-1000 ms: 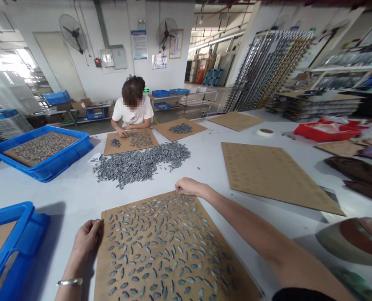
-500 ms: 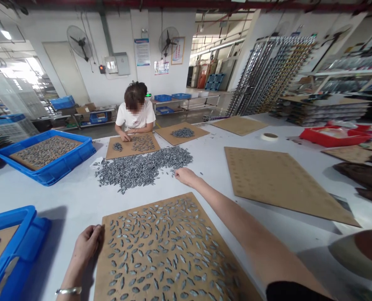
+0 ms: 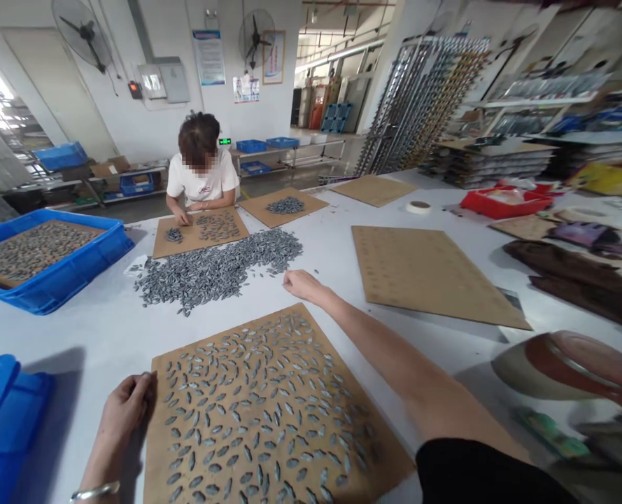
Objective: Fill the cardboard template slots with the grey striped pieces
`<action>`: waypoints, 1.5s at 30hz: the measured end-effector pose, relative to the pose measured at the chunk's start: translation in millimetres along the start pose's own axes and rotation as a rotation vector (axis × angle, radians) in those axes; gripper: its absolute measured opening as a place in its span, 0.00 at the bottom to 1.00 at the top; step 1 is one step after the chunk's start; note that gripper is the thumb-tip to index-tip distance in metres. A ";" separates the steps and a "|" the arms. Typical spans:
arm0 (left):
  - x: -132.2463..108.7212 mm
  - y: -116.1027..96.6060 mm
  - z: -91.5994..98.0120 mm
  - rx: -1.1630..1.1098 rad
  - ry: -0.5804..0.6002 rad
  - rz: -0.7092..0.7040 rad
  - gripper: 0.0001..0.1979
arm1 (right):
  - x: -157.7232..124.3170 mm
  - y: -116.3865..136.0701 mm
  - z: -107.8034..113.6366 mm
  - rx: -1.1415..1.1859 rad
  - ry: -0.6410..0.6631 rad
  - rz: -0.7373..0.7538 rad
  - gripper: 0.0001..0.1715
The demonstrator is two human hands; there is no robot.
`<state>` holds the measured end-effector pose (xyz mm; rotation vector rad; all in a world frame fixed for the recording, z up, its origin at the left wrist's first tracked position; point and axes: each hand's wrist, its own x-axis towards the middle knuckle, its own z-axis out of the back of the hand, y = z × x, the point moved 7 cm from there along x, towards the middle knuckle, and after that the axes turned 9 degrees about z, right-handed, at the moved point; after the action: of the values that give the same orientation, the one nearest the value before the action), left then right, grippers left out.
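A brown board (image 3: 389, 455) in front of me is covered with several small grey leaf-shaped pieces. My left hand (image 3: 124, 409) rests curled against the board's left edge, fingers closed on the rim. My right hand (image 3: 301, 284) is stretched out over the white table beyond the board's far edge, palm down, close to the near end of a big loose pile of grey pieces (image 3: 216, 269). Its fingers are bent and what they hold, if anything, is hidden.
A bare brown board (image 3: 426, 273) lies to the right. Blue crates stand at the left (image 3: 53, 280) and near left (image 3: 1, 427). A person across the table (image 3: 201, 175) works at another board (image 3: 200, 234). A tape roll (image 3: 418, 206) and red tray (image 3: 504, 199) sit far right.
My right hand left the far edge of the board and reached forward to the near end of the loose pile. My head turned a little, shifting the scene left.
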<state>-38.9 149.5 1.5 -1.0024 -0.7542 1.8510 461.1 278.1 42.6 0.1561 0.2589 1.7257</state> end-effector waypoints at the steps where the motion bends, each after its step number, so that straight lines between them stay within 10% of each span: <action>1: 1.0 0.7 0.4 0.007 0.001 0.006 0.31 | -16.4 -5.2 2.0 0.013 -0.024 0.010 0.16; 12: -3.8 -8.8 0.8 0.013 -0.035 0.029 0.28 | -144.1 -12.5 -36.5 0.211 -0.168 0.203 0.09; 26: -0.1 -6.5 1.2 0.008 -0.031 0.019 0.29 | -143.8 -19.5 -36.6 0.522 -0.244 0.066 0.13; 45: 1.0 -1.5 1.1 -0.015 -0.027 0.039 0.30 | -138.9 -2.9 -32.0 0.148 -0.090 0.285 0.09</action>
<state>-39.6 150.9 2.9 -1.0097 -0.7708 1.8986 479.6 139.1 16.8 0.3944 0.3092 1.9753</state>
